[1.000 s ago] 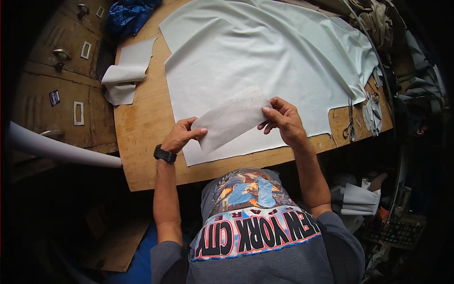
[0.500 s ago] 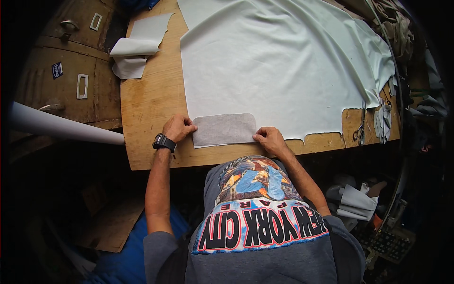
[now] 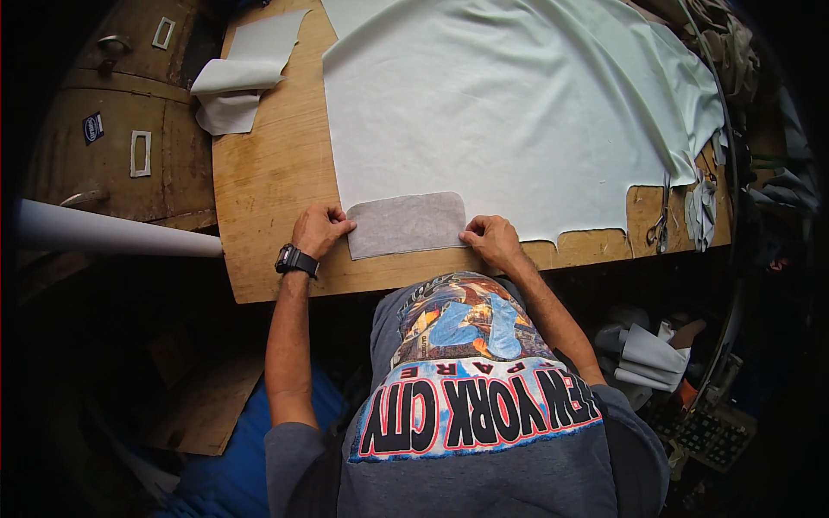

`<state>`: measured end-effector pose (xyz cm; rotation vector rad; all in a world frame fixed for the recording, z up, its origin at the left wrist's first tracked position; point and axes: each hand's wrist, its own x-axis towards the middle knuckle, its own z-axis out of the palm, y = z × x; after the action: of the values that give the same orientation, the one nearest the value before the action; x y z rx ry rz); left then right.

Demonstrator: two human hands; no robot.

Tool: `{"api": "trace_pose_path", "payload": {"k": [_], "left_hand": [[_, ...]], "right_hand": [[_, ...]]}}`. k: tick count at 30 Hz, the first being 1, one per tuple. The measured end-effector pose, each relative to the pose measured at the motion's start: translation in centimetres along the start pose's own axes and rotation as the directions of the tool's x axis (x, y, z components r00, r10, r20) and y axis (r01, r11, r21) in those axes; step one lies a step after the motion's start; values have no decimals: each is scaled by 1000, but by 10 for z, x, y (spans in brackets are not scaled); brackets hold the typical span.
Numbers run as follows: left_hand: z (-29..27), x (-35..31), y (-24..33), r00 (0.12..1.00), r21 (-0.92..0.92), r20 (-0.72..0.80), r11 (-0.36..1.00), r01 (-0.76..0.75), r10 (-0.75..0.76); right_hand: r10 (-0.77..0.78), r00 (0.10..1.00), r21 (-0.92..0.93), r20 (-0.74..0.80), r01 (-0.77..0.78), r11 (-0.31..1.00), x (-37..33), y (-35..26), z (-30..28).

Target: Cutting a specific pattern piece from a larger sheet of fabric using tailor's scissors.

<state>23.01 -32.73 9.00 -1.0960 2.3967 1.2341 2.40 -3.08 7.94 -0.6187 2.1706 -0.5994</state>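
Observation:
A grey, roughly rectangular piece of material [image 3: 406, 226] with rounded far corners lies on the near edge of a large white sheet [image 3: 484, 112] that looks like leather or vinyl. My left hand [image 3: 321, 230], with a black watch on its wrist, pinches the grey piece at its left edge. At the opposite edge, my right hand [image 3: 492, 241] grips it between thumb and fingers. Both hands rest low over the wooden table [image 3: 268, 207]. What lies under the grey piece is hidden.
Scissors [image 3: 661, 226] lie at the table's right, beside pale scraps [image 3: 700, 211]. A folded white offcut [image 3: 246, 82] sits at the far left. A white roll [image 3: 121, 230] reaches the table's left edge, near brown metal cabinets [image 3: 112, 129]. More scraps [image 3: 652, 358] are piled below right.
The grey piece now lines up with the white edge that showed below it before. Both hands keep their hold at its sides. The whole view has shifted slightly.

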Motion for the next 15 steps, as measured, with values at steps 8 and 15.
{"api": "trace_pose_path", "payload": {"k": [8,15], "left_hand": [[3,1,-5,1000,-10,-13,1000,-2,1],[2,2,-7,1000,-13,-5,1000,10,-10]], "right_hand": [[-11,1000,19,-10,11,1000,3,4,0],[-17,1000,22,-18,17,1000,4,4,1]]}}
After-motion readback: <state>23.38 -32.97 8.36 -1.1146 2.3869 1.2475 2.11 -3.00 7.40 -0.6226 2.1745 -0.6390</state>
